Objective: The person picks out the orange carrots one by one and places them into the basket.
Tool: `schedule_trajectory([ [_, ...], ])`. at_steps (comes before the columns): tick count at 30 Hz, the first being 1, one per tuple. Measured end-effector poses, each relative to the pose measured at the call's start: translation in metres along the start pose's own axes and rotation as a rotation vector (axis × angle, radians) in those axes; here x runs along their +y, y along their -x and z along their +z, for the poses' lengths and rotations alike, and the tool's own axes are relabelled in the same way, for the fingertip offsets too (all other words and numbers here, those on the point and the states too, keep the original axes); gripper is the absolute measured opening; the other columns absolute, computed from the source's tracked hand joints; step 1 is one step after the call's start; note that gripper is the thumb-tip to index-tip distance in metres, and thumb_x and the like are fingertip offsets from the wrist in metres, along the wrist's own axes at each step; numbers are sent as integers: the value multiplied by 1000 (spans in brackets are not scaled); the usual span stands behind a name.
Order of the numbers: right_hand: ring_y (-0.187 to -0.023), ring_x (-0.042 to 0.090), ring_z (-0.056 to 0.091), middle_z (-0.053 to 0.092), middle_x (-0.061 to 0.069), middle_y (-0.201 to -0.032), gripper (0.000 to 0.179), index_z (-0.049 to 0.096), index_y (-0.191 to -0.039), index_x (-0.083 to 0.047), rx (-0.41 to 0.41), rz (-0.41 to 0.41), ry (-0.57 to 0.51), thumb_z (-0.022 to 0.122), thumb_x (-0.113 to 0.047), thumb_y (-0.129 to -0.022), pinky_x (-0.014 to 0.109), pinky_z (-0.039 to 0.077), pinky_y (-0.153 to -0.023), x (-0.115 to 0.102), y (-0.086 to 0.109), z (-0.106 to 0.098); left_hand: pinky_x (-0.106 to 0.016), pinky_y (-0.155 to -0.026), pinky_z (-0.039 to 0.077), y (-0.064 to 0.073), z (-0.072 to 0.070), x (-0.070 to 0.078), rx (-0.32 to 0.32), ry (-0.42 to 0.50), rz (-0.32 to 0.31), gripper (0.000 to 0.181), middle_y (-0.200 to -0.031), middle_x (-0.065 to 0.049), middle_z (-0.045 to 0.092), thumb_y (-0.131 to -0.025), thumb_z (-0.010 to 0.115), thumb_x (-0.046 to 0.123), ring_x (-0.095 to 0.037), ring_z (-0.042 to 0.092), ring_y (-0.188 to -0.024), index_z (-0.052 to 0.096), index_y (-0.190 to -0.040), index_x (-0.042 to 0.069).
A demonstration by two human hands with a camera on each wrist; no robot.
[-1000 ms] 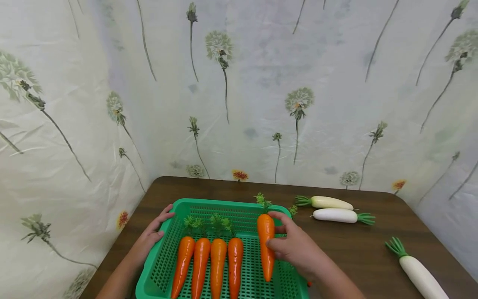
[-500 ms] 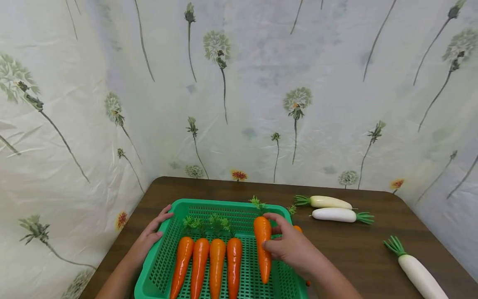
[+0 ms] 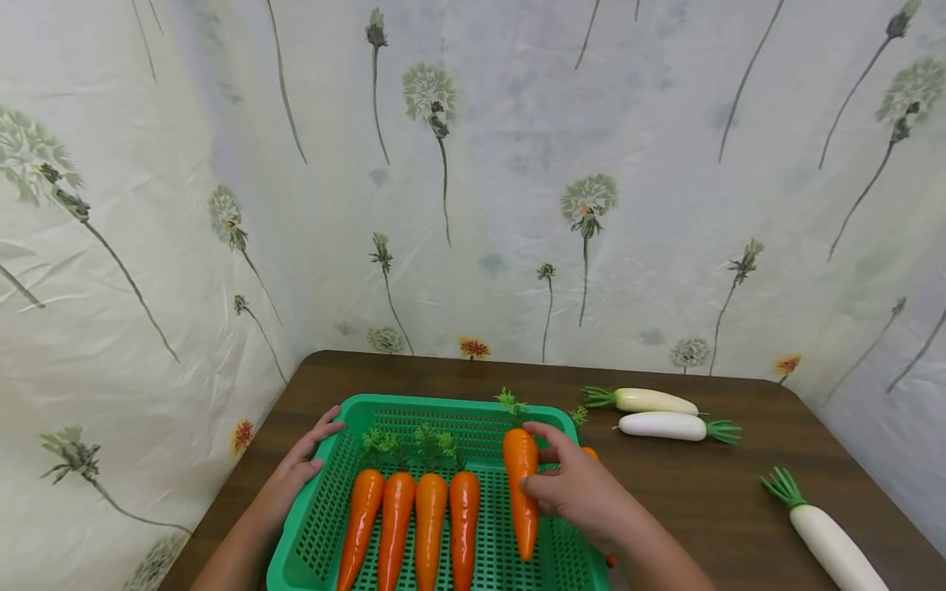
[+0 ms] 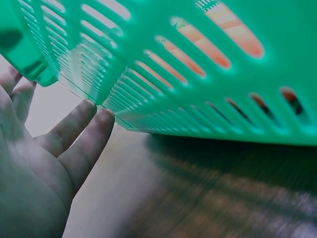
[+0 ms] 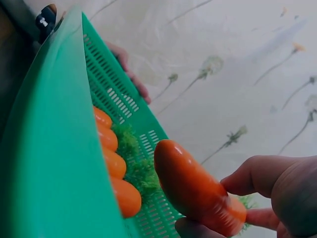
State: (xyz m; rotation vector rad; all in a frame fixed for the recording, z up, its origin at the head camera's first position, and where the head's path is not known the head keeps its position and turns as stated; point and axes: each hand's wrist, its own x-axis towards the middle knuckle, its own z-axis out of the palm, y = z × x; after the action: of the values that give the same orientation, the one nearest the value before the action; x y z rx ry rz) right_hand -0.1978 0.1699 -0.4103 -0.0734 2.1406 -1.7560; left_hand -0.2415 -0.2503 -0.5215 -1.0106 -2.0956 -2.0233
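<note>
My right hand (image 3: 580, 488) pinches an orange carrot (image 3: 521, 492) with a green leafy top, between thumb and fingers, over the right side of a green plastic basket (image 3: 443, 402). In the right wrist view the held carrot (image 5: 190, 183) sits at the fingertips, apart from the others. Several carrots (image 3: 431, 525) lie side by side in the basket, leaves toward the far wall. My left hand (image 3: 296, 468) rests at the basket's left rim. In the left wrist view the fingers of the left hand (image 4: 54, 144) are extended, fingertips right at the basket's slotted outer wall.
On the brown wooden table (image 3: 709, 492), right of the basket, lie a cream radish (image 3: 654, 400), a white radish (image 3: 663, 425) and a larger white radish (image 3: 835, 546). Another carrot (image 3: 590, 452) shows partly behind my right hand. A flower-patterned curtain (image 3: 502, 205) hangs behind the table.
Over the first half second, my right hand and its carrot shift slightly left, uncovering a bit of the carrot outside the basket. Since then almost nothing moves. The left hand stays at the rim.
</note>
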Motion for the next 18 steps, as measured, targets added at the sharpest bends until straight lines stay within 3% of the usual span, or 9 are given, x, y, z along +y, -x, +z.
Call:
schedule_trajectory([
  [5,-102,30,66,42,28,-147,83,33,-162,-15,4,-3,-4,67,-1,-88,43,60,-75,2,0,0,-13,-113,31,-1,2,2,0,-1,2,49,-175,3,17,-106,30,-2,9,22,-152,31,-152,-18],
  [10,-103,30,66,43,27,-147,85,33,-162,-16,6,-12,7,66,1,-87,43,59,-75,3,-1,0,-13,-113,33,0,2,3,0,4,19,49,-173,11,21,-105,30,-4,8,24,-152,30,-151,-19],
  [18,-106,29,66,44,27,-146,83,35,-161,-14,9,-12,2,68,0,-87,43,61,-77,4,-1,2,-13,-112,32,0,1,2,0,-5,12,49,-173,11,20,-104,30,-4,8,23,-152,31,-151,-18],
])
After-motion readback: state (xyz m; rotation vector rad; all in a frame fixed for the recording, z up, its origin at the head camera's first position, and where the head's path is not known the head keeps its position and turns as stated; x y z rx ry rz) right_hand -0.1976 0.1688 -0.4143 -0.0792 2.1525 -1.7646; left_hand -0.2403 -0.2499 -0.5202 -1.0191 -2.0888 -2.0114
